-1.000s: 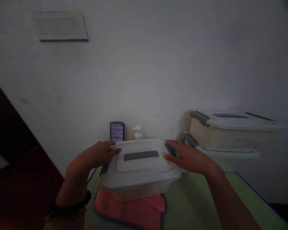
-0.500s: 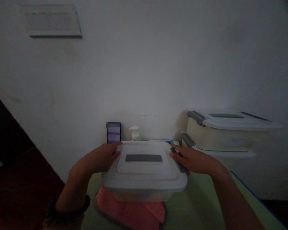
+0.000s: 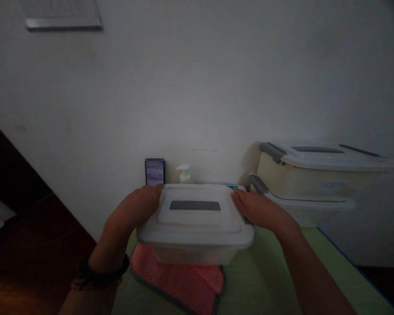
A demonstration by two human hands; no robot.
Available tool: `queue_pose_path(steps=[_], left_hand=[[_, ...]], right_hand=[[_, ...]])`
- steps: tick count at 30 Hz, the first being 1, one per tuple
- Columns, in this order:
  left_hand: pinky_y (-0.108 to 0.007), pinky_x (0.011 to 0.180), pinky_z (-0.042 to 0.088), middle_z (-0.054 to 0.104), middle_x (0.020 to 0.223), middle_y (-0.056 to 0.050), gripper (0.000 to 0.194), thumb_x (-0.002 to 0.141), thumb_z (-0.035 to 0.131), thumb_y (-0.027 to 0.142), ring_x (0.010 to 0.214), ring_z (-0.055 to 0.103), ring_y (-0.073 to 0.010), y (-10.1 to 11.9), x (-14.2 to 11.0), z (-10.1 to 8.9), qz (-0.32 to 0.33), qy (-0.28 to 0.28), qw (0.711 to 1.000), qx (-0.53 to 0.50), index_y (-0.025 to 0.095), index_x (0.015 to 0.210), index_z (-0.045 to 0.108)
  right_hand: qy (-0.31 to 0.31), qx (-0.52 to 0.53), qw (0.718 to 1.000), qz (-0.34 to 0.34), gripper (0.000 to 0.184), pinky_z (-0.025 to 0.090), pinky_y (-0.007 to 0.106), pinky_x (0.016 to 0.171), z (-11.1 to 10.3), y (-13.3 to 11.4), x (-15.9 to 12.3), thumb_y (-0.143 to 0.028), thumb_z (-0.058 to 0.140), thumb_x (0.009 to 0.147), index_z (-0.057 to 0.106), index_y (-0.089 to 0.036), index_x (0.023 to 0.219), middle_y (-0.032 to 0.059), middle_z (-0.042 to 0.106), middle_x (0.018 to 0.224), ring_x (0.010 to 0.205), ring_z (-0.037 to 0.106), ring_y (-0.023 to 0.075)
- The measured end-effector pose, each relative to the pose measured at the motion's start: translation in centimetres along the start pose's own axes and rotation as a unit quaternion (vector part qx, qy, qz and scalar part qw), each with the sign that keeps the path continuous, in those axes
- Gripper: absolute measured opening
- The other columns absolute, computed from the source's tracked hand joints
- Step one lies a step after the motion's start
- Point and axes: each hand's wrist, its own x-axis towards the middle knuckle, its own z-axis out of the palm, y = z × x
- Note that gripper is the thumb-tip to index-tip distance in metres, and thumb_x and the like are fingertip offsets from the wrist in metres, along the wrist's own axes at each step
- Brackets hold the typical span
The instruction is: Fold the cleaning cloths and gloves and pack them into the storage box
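A lidded plastic storage box (image 3: 193, 232) sits in front of me, with a white lid and a grey strip handle on top. My left hand (image 3: 140, 204) is closed around the lid's left edge, its lower fingers hidden behind the box. On the opposite edge my right hand (image 3: 261, 208) grips by the grey side latch, thumb on the lid and other fingers mostly out of sight. Partly beneath the box lies a pink cloth (image 3: 180, 282) with a grey border.
Two similar boxes (image 3: 315, 177) are stacked at the right. Against the wall stand a phone (image 3: 155, 174) and a white pump bottle (image 3: 184, 173), just behind the box. A green cover (image 3: 265, 271) with a blue edge spreads over the table.
My right hand's fingers, spread over the right latch before, have curled round the box's edge. The left fingers have also closed over the side. The whole view has tilted slightly downward.
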Motion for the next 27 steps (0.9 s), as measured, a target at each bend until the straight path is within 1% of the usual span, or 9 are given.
queue_pose_path(steps=[3, 5, 9, 13, 15, 18, 23, 25, 27], left_hand=[[-0.038, 0.080, 0.050, 0.070, 0.108, -0.016, 0.039, 0.087, 0.032, 0.014, 0.097, 0.068, -0.0277, 0.1, 0.1, 0.2, -0.010, -0.004, 1.000, 0.011, 0.014, 0.118, 0.057], [-0.039, 0.081, 0.050, 0.070, 0.109, -0.018, 0.039, 0.088, 0.031, 0.013, 0.098, 0.067, -0.0280, 0.2, 0.0, 0.1, -0.017, 0.002, 1.000, 0.018, 0.013, 0.118, 0.056], [-0.037, 0.083, 0.049, 0.069, 0.109, -0.017, 0.038, 0.088, 0.033, 0.011, 0.099, 0.067, -0.0267, 0.8, -0.5, -0.1, -0.028, 0.009, 0.999, 0.025, 0.013, 0.119, 0.056], [-0.037, 0.081, 0.050, 0.070, 0.106, -0.017, 0.035, 0.090, 0.034, 0.011, 0.097, 0.067, -0.0264, 1.7, -0.8, -0.3, -0.056, 0.016, 0.998, 0.032, 0.013, 0.117, 0.056], [-0.036, 0.081, 0.050, 0.070, 0.104, -0.016, 0.033, 0.090, 0.034, 0.012, 0.095, 0.068, -0.0255, 2.1, -0.9, -0.3, -0.068, 0.018, 0.997, 0.035, 0.014, 0.115, 0.056], [-0.037, 0.081, 0.050, 0.070, 0.104, -0.017, 0.033, 0.091, 0.032, 0.012, 0.096, 0.067, -0.0261, 2.3, -0.8, -0.1, -0.081, 0.019, 0.995, 0.046, 0.013, 0.115, 0.055], [-0.039, 0.080, 0.050, 0.070, 0.103, -0.018, 0.038, 0.094, 0.026, 0.018, 0.094, 0.068, -0.0277, 1.3, -0.1, 0.3, -0.072, 0.011, 0.995, 0.065, 0.010, 0.120, 0.053], [-0.038, 0.081, 0.050, 0.070, 0.107, -0.018, 0.041, 0.095, 0.023, 0.020, 0.096, 0.067, -0.0266, 0.7, 0.4, 0.3, -0.052, 0.007, 0.996, 0.065, 0.011, 0.122, 0.052], [-0.034, 0.085, 0.049, 0.067, 0.116, -0.016, 0.043, 0.096, 0.020, 0.021, 0.102, 0.066, -0.0239, -0.1, 0.9, 0.3, -0.025, 0.000, 0.998, 0.059, 0.012, 0.123, 0.052]], right_hand=[[-0.005, 0.004, 1.000, 0.000, 0.052, 0.045, 0.041, 0.079, -0.1, -0.1, -0.1, -0.037, 0.022, 0.096, 0.061, -0.007, 0.111, 0.0229, 0.069, 0.103, 0.094, 0.066, 0.0326], [-0.012, 0.008, 1.000, -0.003, 0.052, 0.046, 0.040, 0.077, -0.2, 0.0, -0.1, -0.040, 0.024, 0.096, 0.062, -0.007, 0.109, 0.0222, 0.069, 0.101, 0.093, 0.067, 0.0327], [-0.022, 0.018, 1.000, -0.011, 0.049, 0.045, 0.039, 0.077, -0.1, 0.1, 0.3, -0.035, 0.023, 0.096, 0.061, -0.007, 0.106, 0.0221, 0.069, 0.102, 0.095, 0.066, 0.0318], [-0.030, 0.028, 0.999, -0.021, 0.048, 0.045, 0.037, 0.078, 0.2, 0.3, 0.5, -0.034, 0.020, 0.097, 0.057, -0.007, 0.110, 0.0211, 0.068, 0.106, 0.097, 0.066, 0.0294], [-0.035, 0.029, 0.999, -0.021, 0.048, 0.046, 0.038, 0.076, 0.3, 0.4, 0.6, -0.035, 0.019, 0.097, 0.056, -0.008, 0.111, 0.0210, 0.069, 0.105, 0.095, 0.067, 0.0299], [-0.041, 0.027, 0.999, -0.018, 0.049, 0.046, 0.040, 0.074, 0.5, 0.7, 0.8, -0.035, 0.020, 0.096, 0.058, -0.007, 0.108, 0.0218, 0.070, 0.100, 0.092, 0.067, 0.0321], [-0.037, 0.033, 0.999, -0.016, 0.050, 0.045, 0.040, 0.079, 0.4, 0.8, 1.0, -0.038, 0.022, 0.096, 0.061, -0.009, 0.108, 0.0212, 0.069, 0.106, 0.093, 0.066, 0.0307], [-0.033, 0.034, 0.999, -0.009, 0.049, 0.044, 0.039, 0.083, 0.2, 0.5, 0.9, -0.038, 0.023, 0.096, 0.061, -0.009, 0.108, 0.0206, 0.068, 0.109, 0.098, 0.065, 0.0305], [-0.029, 0.036, 0.999, 0.000, 0.049, 0.042, 0.038, 0.087, -0.1, 0.2, 0.7, -0.038, 0.024, 0.096, 0.061, -0.009, 0.108, 0.0200, 0.066, 0.113, 0.103, 0.063, 0.0303]])
